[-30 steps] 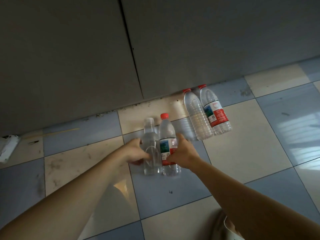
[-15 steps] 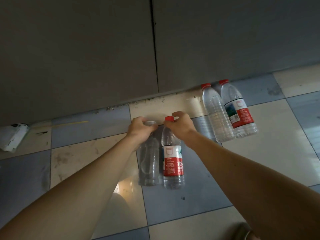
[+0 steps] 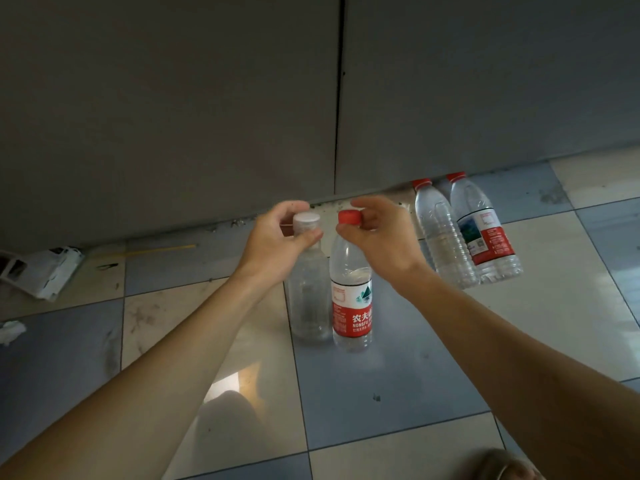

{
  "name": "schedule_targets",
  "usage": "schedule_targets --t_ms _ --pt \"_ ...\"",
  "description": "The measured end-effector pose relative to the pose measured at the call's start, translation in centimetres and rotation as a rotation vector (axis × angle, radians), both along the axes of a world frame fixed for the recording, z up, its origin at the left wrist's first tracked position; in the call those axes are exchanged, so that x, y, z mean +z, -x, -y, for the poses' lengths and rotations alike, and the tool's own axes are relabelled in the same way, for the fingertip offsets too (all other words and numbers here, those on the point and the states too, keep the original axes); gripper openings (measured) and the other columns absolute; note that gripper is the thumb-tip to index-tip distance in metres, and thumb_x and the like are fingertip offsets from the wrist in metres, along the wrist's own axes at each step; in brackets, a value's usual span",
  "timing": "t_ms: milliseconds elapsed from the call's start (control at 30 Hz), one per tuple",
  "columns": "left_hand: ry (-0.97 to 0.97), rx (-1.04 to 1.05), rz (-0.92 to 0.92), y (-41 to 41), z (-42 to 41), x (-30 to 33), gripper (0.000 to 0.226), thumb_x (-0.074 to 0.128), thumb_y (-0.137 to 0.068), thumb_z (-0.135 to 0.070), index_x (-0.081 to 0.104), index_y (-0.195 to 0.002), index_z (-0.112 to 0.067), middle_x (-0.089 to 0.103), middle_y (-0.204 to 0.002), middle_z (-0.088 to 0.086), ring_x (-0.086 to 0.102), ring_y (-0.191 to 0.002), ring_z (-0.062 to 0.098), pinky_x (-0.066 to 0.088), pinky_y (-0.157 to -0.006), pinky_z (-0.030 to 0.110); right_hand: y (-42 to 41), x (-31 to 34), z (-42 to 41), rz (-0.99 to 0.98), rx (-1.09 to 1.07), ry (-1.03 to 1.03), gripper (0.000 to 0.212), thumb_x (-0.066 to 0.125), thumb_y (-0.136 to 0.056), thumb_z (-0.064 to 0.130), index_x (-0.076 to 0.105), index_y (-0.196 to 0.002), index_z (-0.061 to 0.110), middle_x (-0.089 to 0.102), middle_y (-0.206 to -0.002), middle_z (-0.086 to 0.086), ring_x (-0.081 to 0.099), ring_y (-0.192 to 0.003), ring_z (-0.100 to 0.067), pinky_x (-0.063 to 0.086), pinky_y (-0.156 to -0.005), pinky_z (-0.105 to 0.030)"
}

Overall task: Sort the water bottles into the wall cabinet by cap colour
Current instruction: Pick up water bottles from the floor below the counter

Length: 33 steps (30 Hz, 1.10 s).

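A view from above looks down on two bare forearms reaching over a tiled floor (image 3: 381, 386) of smooth, glossy squares in pale cream and grey-blue, scuffed with dark marks. The left hand (image 3: 273, 244) has its grip clamped around the neck of a clear, unlabelled plastic bottle with a white cap (image 3: 308, 296), thumb pressed just under the ribbed cap. The right hand (image 3: 377, 233) pinches the round red cap of a second clear bottle (image 3: 351, 306), which wears a glossy red-and-white wrap label printed with white characters. Both bottles hang upright, touching side by side; whether their bases meet the floor cannot be told.

Further right, at the foot of the wall, two more red-capped bottles stand close together: a ridged, unlabelled one (image 3: 441, 237) and a labelled one (image 3: 483, 233). Behind everything rise flat, matte grey cabinet doors (image 3: 173, 116), split by a thin dark vertical seam. At the far left lies a white, slotted plastic object (image 3: 45, 271), and nearer, a crumpled white scrap (image 3: 10, 332).
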<state>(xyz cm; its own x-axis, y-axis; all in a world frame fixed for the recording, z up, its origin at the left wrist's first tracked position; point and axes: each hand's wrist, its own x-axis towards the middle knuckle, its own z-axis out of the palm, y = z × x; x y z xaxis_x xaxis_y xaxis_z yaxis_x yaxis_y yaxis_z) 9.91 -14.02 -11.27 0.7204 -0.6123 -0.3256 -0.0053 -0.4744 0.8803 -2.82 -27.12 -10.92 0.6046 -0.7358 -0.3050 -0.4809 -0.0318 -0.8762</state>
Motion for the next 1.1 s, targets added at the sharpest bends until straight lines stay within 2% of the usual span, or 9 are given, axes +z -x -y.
schedule_targets --t_ms 100,200,400,600,733,833,967,1033,1100 --pt "0.075 -0.003 0.07 0.5 -1.2 2.4 0.044 0.084 -0.079 -0.017 0.067 -0.114 -0.037 0.07 -0.112 -0.018 0.064 -0.104 -0.002 0.05 -0.09 0.017 1.1 3.2 -0.7 0.092 0.005 0.1 0.036 0.085 -0.08 0.02 0.068 -0.11 0.027 0.07 -0.095 0.016 0.067 -0.09 -0.002 0.054 -0.08 -0.013" --pt "0.099 -0.007 0.074 1.5 -2.2 3.5 0.052 0.085 -0.078 -0.011 0.065 -0.12 -0.034 0.068 -0.117 -0.017 0.062 -0.111 0.001 0.05 -0.098 0.022 2.3 4.9 -1.8 0.155 -0.004 0.16 0.037 0.085 -0.079 0.018 0.067 -0.108 0.031 0.068 -0.098 0.022 0.066 -0.094 0.002 0.05 -0.082 -0.008" --pt "0.104 -0.107 0.149 2.8 -4.0 3.7 0.055 0.084 -0.077 -0.008 0.064 -0.125 -0.027 0.065 -0.124 -0.012 0.06 -0.12 0.012 0.051 -0.104 0.032 4.0 4.9 -4.2 0.188 0.049 0.29 0.041 0.085 -0.079 0.014 0.063 -0.11 0.029 0.069 -0.106 0.012 0.064 -0.102 -0.004 0.048 -0.091 -0.012" --pt "0.091 -0.213 0.263 3.6 -6.0 2.9 0.052 0.084 -0.078 -0.01 0.065 -0.126 -0.022 0.059 -0.12 -0.014 0.057 -0.118 0.008 0.048 -0.101 0.022 5.2 3.5 -5.4 0.189 0.069 0.319 0.043 0.084 -0.081 0.018 0.062 -0.116 0.026 0.063 -0.113 0.01 0.061 -0.107 -0.005 0.046 -0.092 -0.012" --pt "0.088 -0.214 0.27 3.5 -6.3 1.7 0.067 0.085 -0.077 -0.012 0.056 -0.137 -0.025 0.058 -0.124 -0.013 0.054 -0.121 0.001 0.043 -0.1 0.011 6.1 1.7 -5.6 0.179 0.088 0.327 0.053 0.086 -0.077 0.021 0.06 -0.122 0.027 0.058 -0.12 0.01 0.057 -0.113 -0.007 0.047 -0.094 -0.016" --pt "0.061 -0.198 0.236 3.9 -6.6 -0.2 0.084 0.088 -0.075 -0.014 0.045 -0.144 -0.034 0.053 -0.134 -0.014 0.048 -0.126 -0.004 0.036 -0.101 0.006 6.8 -0.3 -5.5 0.137 0.099 0.256 0.065 0.088 -0.074 0.025 0.056 -0.13 0.03 0.057 -0.127 0.014 0.055 -0.12 -0.008 0.047 -0.097 -0.02" --pt "0.043 -0.133 0.138 4.7 -7.0 -3.3 0.087 0.091 -0.071 -0.025 0.036 -0.131 -0.056 0.05 -0.136 -0.024 0.047 -0.128 -0.006 0.039 -0.101 0.007 7.0 -3.1 -5.8 0.089 0.098 0.087 0.071 0.089 -0.074 0.028 0.052 -0.134 0.03 0.059 -0.128 0.014 0.056 -0.118 0.0 0.049 -0.099 -0.022" --pt "0.039 -0.073 0.087 5.2 -7.0 -4.6 0.086 0.092 -0.07 -0.028 0.038 -0.132 -0.051 0.051 -0.135 -0.026 0.049 -0.126 -0.005 0.041 -0.099 0.008 6.8 -4.2 -5.8 0.096 0.097 0.008 0.07 0.089 -0.075 0.025 0.052 -0.134 0.031 0.06 -0.128 0.013 0.058 -0.116 0.001 0.051 -0.096 -0.02" --pt "0.053 -0.021 0.036 5.5 -6.7 -5.6 0.085 0.092 -0.068 -0.029 0.041 -0.136 -0.039 0.055 -0.135 -0.018 0.053 -0.126 0.002 0.046 -0.103 0.021 6.5 -5.1 -5.7 0.105 0.101 -0.039 0.071 0.089 -0.076 0.022 0.052 -0.135 0.03 0.063 -0.127 0.012 0.061 -0.114 0.0 0.052 -0.092 -0.017"
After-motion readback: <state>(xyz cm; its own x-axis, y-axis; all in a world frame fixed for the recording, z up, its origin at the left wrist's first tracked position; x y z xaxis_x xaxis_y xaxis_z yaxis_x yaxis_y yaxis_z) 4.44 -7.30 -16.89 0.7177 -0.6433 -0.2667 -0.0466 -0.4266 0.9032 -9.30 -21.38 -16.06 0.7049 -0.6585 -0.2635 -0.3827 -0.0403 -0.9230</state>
